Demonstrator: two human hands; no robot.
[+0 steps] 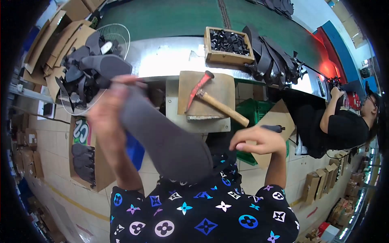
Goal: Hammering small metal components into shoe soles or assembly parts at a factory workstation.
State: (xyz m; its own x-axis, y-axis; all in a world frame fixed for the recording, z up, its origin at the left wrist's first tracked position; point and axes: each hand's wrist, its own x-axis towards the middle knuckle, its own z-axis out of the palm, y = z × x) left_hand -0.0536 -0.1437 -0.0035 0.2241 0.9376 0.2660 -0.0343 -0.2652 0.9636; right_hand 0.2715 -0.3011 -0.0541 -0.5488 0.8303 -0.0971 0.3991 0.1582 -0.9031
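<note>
My left hand, smeared by motion, is closed on the narrower end of a dark grey shoe sole. The sole slants down across my front, its broad end near my shirt. My right hand hovers by the end of the hammer's wooden handle, apart from it; its fingers are loosely bent and nothing shows in them. The hammer, with a red head, lies on a brown pad atop a small work stand.
Behind the stand runs a metal ledge beside a green conveyor belt. A wooden box of small black parts and several dark straps rest there. Left is a wire basket with dark soles; right, a green crate and a seated person.
</note>
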